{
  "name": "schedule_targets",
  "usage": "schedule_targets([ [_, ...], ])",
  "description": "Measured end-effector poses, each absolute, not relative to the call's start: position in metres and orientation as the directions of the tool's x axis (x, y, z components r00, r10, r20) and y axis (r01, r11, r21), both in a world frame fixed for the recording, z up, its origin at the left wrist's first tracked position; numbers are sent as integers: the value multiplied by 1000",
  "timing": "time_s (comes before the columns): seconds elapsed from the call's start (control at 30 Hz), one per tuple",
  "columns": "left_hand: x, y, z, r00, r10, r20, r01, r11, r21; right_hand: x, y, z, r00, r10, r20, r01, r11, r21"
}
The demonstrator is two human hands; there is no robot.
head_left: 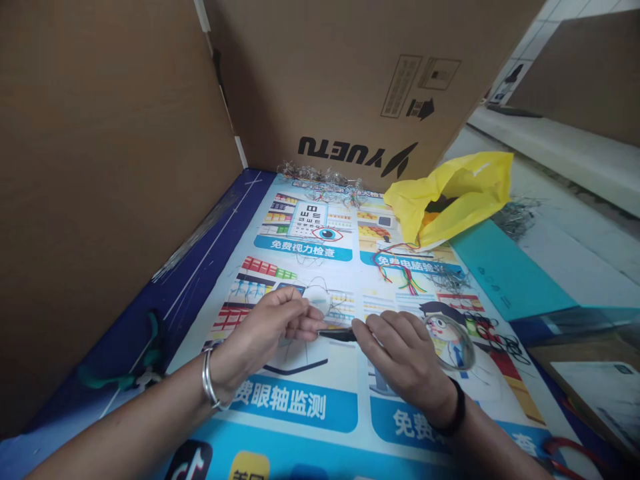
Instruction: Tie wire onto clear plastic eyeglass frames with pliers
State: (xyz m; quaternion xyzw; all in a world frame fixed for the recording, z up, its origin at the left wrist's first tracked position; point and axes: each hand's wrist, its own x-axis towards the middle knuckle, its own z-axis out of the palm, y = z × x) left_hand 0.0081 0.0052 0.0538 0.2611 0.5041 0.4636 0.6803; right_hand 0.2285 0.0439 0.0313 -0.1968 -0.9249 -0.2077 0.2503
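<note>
My left hand (pixel 285 317), a silver bangle on its wrist, has thumb and fingers pinched together over the middle of the printed poster (pixel 365 320). What they hold is too small to make out. Thin wire (pixel 325 283) loops just beyond the fingertips, around a pale round disc (pixel 317 300). My right hand (pixel 400 353), with a black wristband, is wrapped around dark pliers (pixel 339 335). Its fist hides the handles. The narrow tip points left and reaches the left fingertips. A clear round dish or lens (pixel 453 343) lies right of the right hand.
Cardboard walls (pixel 320 80) rise behind and at left. Wire pieces (pixel 325 180) lie along the back. At right are a yellow bag (pixel 450 200), coloured cords (pixel 405 273), dark and red loops (pixel 495 333) and a teal box (pixel 515 267). A green-handled tool (pixel 145 363) lies at left.
</note>
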Motion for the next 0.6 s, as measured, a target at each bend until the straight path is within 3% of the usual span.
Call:
schedule_targets([
  [0.23,8,5,53,74,896,-437,-366,432,824,231,45,30,-803,260,536,452,852,264],
  [0.37,7,5,51,83,928,-364,-336,370,866,232,47,30,-808,273,522,445,864,238],
  [0.6,5,4,55,81,970,-228,-146,238,960,230,48,32,-824,392,408,476,870,125],
])
